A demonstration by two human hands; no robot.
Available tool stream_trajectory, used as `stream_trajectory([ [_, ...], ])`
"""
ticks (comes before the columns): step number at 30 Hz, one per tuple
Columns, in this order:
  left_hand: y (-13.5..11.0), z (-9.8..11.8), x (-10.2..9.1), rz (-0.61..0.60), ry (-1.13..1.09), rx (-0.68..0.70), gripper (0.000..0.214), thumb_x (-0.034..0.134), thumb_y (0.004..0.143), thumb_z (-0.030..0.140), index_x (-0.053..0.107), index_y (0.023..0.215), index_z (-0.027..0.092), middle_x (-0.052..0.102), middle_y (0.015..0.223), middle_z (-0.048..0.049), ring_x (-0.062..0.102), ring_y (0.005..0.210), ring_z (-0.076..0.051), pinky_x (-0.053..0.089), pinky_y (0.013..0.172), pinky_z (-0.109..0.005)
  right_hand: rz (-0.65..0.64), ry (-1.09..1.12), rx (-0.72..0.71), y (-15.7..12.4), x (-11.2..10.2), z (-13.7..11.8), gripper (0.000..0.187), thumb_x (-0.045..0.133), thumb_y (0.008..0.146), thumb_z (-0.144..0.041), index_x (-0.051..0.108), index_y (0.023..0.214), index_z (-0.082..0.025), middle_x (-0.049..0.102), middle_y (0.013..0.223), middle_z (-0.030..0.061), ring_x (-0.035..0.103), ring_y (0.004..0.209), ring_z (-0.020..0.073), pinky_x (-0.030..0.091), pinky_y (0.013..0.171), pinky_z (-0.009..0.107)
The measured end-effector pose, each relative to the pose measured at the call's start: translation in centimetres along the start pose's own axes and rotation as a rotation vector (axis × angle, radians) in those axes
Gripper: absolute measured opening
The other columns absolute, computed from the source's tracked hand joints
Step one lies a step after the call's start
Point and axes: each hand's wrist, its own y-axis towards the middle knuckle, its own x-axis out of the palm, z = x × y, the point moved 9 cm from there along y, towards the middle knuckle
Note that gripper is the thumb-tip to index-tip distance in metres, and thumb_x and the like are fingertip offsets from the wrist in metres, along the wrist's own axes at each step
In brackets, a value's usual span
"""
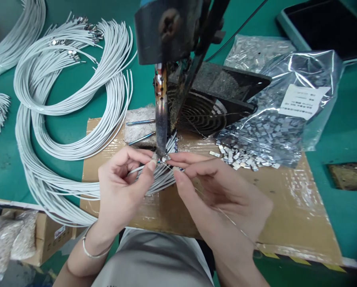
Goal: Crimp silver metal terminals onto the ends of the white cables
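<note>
My left hand pinches the end of a white cable from a fanned bundle of white cables lying on the cardboard. My right hand pinches a thin solder wire and a small metal shell. Both meet under the tip of an upright soldering iron fixed to a dark stand above. The exact joint under the tip is too small to make out.
A taped cardboard sheet covers the green bench. Large loops of white cables lie at left. A clear bag of metal shells spills at right, behind a black fan. Small boxes and bags sit bottom left.
</note>
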Motion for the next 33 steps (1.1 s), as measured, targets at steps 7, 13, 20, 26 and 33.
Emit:
stream_trajectory([
  [7, -0.01, 0.08, -0.07, 0.0, 0.005, -0.003, 0.013, 0.087, 0.079, 0.01, 0.078, 0.075, 0.019, 0.082, 0.088, -0.0053, 0.068, 0.066, -0.012, 0.051, 0.056, -0.019, 0.005, -0.011, -0.004, 0.23, -0.07, -0.05, 0.018, 0.077, 0.092, -0.008, 0.071, 0.087, -0.025, 0.084, 0.11, 0.0017, 0.082, 0.099, 0.021, 0.065, 0.096, 0.038],
  [13, -0.01, 0.03, -0.07, 0.007, 0.021, -0.004, 0.012, 0.086, 0.078, 0.012, 0.078, 0.073, 0.019, 0.081, 0.087, -0.0054, 0.061, 0.06, -0.011, 0.043, 0.049, -0.02, 0.02, -0.009, -0.004, 0.19, -0.12, -0.18, 0.016, 0.077, 0.092, -0.011, 0.072, 0.087, -0.025, 0.085, 0.109, 0.0036, 0.082, 0.098, 0.0222, 0.066, 0.096, 0.04],
  [20, 0.16, -0.1, 0.25, -0.001, 0.001, -0.027, 0.014, 0.086, 0.074, 0.007, 0.078, 0.073, 0.019, 0.081, 0.086, -0.0036, 0.058, 0.06, -0.009, 0.042, 0.051, -0.019, 0.08, 0.021, 0.08, 0.05, -0.09, 0.18, 0.016, 0.077, 0.092, -0.013, 0.072, 0.083, -0.025, 0.085, 0.106, 0.0024, 0.081, 0.097, 0.021, 0.063, 0.097, 0.039],
  [26, -0.06, -0.16, -0.01, 0.002, 0.009, -0.026, 0.013, 0.086, 0.077, 0.008, 0.079, 0.073, 0.019, 0.081, 0.088, -0.0044, 0.059, 0.061, -0.01, 0.042, 0.051, -0.02, 0.074, 0.022, 0.062, 0.3, 0.06, 0.11, 0.017, 0.077, 0.092, -0.012, 0.072, 0.083, -0.025, 0.085, 0.105, 0.0026, 0.081, 0.098, 0.0217, 0.063, 0.098, 0.04],
  [33, 0.11, -0.15, 0.06, -0.002, -0.021, -0.011, 0.015, 0.087, 0.073, 0.005, 0.079, 0.074, 0.018, 0.081, 0.086, -0.0028, 0.056, 0.059, -0.007, 0.041, 0.051, -0.016, 0.094, 0.01, 0.075, 0.04, -0.16, 0.02, 0.017, 0.077, 0.092, -0.013, 0.073, 0.083, -0.025, 0.085, 0.104, 0.0012, 0.081, 0.098, 0.0199, 0.062, 0.097, 0.037],
])
